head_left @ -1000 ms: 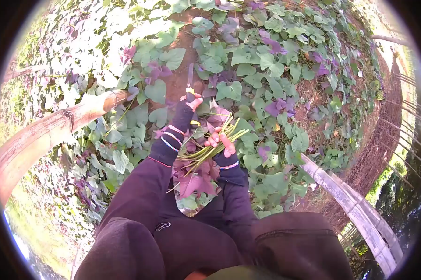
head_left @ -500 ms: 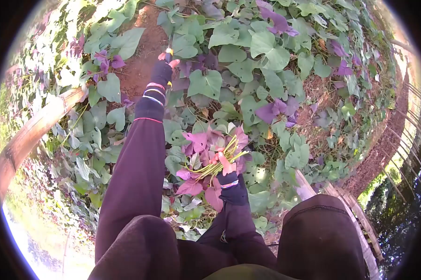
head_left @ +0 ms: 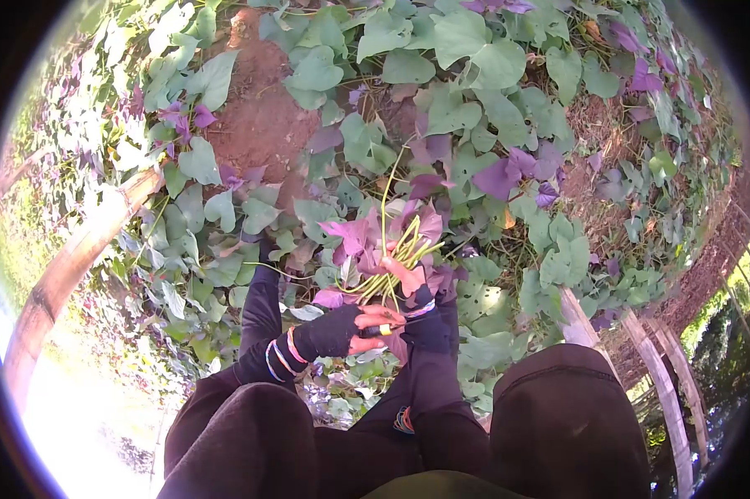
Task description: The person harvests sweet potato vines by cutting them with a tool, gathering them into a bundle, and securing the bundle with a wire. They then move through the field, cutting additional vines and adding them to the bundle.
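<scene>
My right hand point(head_left: 405, 277) is closed round a bunch of purple leaves point(head_left: 354, 237) with green stems point(head_left: 408, 249) fanning out above the fingers. Just below and to the left, my left hand point(head_left: 373, 324), in a dark fingerless glove with coloured bands at the wrist, is closed on a small yellow-and-black item point(head_left: 378, 330). Its fingers are close to the lower stem ends. One long stem point(head_left: 385, 195) rises above the bunch. What the small item is I cannot make out.
Green leafy vines point(head_left: 483, 50) with purple leaves spread all round over reddish soil point(head_left: 267, 108). A bamboo pole point(head_left: 67, 274) slants at the left. Wooden slats point(head_left: 662, 374) stand at the lower right, beside my knee.
My left hand has come back from the upper vines, down to the bunch in my right hand. A long stem now rises from the bunch. The view has shifted slightly.
</scene>
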Action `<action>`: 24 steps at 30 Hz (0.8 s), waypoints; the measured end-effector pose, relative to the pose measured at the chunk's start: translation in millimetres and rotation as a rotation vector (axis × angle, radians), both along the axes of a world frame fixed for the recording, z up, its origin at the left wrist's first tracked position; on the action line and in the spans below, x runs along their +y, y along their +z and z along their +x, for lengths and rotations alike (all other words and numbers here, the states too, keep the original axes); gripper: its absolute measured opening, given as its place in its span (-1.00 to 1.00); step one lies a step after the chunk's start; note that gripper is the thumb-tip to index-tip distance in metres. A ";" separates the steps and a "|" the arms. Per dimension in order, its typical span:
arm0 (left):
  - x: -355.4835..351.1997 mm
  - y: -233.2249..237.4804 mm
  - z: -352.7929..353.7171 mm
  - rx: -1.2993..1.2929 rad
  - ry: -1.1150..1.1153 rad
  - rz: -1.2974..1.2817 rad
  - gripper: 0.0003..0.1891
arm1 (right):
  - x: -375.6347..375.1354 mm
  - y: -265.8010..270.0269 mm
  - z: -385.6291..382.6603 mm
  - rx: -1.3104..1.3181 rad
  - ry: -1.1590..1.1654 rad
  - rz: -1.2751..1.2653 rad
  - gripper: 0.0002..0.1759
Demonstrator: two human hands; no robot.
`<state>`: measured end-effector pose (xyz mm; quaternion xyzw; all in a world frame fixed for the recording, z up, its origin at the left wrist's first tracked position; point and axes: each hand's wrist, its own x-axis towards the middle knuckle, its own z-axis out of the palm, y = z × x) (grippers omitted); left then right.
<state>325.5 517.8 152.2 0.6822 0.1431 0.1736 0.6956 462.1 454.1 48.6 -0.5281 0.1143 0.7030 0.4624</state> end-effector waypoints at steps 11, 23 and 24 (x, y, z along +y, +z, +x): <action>150.2 -167.9 -2.2 1.106 0.104 0.618 -0.73 | -45.2 -16.8 -2.1 0.087 0.018 0.015 -0.56; 186.9 -228.8 -85.9 1.425 0.046 0.654 -0.78 | -53.4 -9.8 7.4 0.275 0.070 0.123 -0.57; 176.1 -222.6 -92.1 1.324 0.111 0.463 -0.78 | -47.5 -4.4 6.6 0.261 0.145 0.132 -0.56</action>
